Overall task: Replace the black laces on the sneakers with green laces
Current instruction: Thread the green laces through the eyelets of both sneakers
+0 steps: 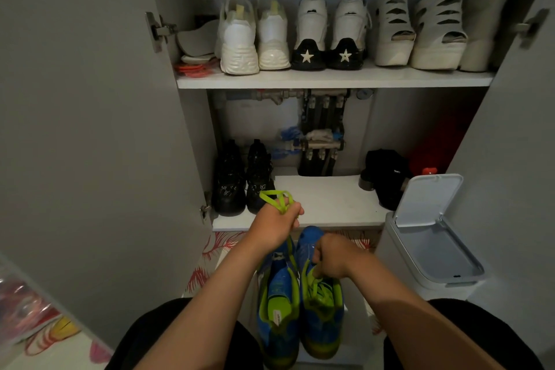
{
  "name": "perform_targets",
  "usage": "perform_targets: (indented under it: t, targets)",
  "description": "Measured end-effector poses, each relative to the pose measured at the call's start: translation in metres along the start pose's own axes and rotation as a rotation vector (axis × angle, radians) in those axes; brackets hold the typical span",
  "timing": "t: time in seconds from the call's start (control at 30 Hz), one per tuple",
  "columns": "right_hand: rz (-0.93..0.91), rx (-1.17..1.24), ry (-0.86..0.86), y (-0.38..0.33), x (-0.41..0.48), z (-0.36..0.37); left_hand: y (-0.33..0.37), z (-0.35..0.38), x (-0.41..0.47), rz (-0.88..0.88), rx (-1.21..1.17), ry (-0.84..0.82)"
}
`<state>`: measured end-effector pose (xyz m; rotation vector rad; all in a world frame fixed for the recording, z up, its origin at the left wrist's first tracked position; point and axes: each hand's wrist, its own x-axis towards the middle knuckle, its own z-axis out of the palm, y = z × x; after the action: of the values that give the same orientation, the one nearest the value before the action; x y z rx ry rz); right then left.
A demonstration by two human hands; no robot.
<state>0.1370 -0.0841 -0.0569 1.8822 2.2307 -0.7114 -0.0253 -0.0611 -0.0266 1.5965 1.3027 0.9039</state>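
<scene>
Gripping a bunched green lace (271, 198), the left hand (277, 221) is a closed fist right at the front edge of the lower shelf (324, 198). Loops stick out above the knuckles, and a strand drops from the fist toward the sneakers below the shelf.

Right hand (332, 257) is just below that shelf edge, fingers curled down and pinching the green lacing on the right sneaker (322, 321). Can't tell exactly which strand it has.

Both sneakers are blue with lime trim, side by side on the floor in front of the shelf, toes pointing at it, between the person's knees. Left sneaker (277, 312) has its lime insole showing; the right one has green lace crossed over the tongue.

On the shelf:
- far-left end: a black pair of shoes (241, 180)
- right end: a dark cap-like item (387, 177)
- behind the shelf: pipework (322, 129)

Upper shelf (330, 79), directly above, carries a row of white shoes (330, 36). White bin (432, 237), lid flipped up, stands off the lower shelf's right front corner.
</scene>
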Motion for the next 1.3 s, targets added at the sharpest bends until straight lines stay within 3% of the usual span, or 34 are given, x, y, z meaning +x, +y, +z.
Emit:
perform_targets:
  t: [0.17, 0.3, 0.37, 0.43, 0.5, 0.53, 0.6, 0.67, 0.77, 0.9, 1.03, 1.13, 1.23, 1.3]
  targets:
    - [-0.072, -0.07, 0.102, 0.006, -0.005, 0.004, -0.008, 0.001, -0.002, 0.009, 0.236, -0.241]
    - [-0.067, -0.06, -0.192, 0.008, -0.014, 0.016, -0.004, 0.001, -0.003, 0.035, 0.153, -0.189]
    - [-0.05, -0.032, -0.241, 0.009, -0.018, 0.014, 0.002, 0.001, -0.002, 0.043, 0.043, -0.141]
    - [-0.036, 0.089, -0.088, 0.008, -0.022, 0.0, 0.01, 0.003, -0.003, 0.035, -0.064, -0.107]
    - [-0.034, 0.396, 0.16, 0.007, -0.022, -0.013, 0.017, 0.007, -0.003, 0.044, -0.166, -0.106]
    - [-0.053, 0.558, 0.199, 0.007, -0.023, -0.02, 0.02, 0.008, -0.002, 0.042, -0.229, -0.126]
    - [-0.112, 0.748, 0.107, 0.006, -0.022, -0.026, 0.028, 0.009, 0.002, 0.022, -0.361, -0.201]
    - [-0.109, 0.772, 0.042, 0.004, -0.019, -0.027, 0.034, 0.009, 0.01, 0.026, -0.414, -0.232]
    - [-0.052, 0.834, 0.114, 0.006, -0.007, -0.028, 0.044, 0.011, 0.027, 0.061, -0.483, -0.218]
    - [0.043, 0.851, 0.17, 0.011, 0.005, -0.028, 0.046, 0.02, 0.045, -0.04, -0.616, -0.277]
    - [0.185, 0.866, 0.224, 0.021, 0.02, -0.027, 0.006, 0.024, 0.061, -0.225, -0.159, -0.293]
    - [0.191, 0.849, 0.231, 0.023, 0.029, -0.029, -0.015, 0.017, 0.063, -0.382, 0.174, -0.363]
    - [0.192, 0.874, 0.171, 0.019, 0.036, -0.027, -0.022, 0.008, 0.065, -0.371, 0.434, -0.424]
    - [0.194, 0.93, 0.132, 0.015, 0.038, -0.024, -0.028, 0.005, 0.067, -0.286, 0.535, -0.326]
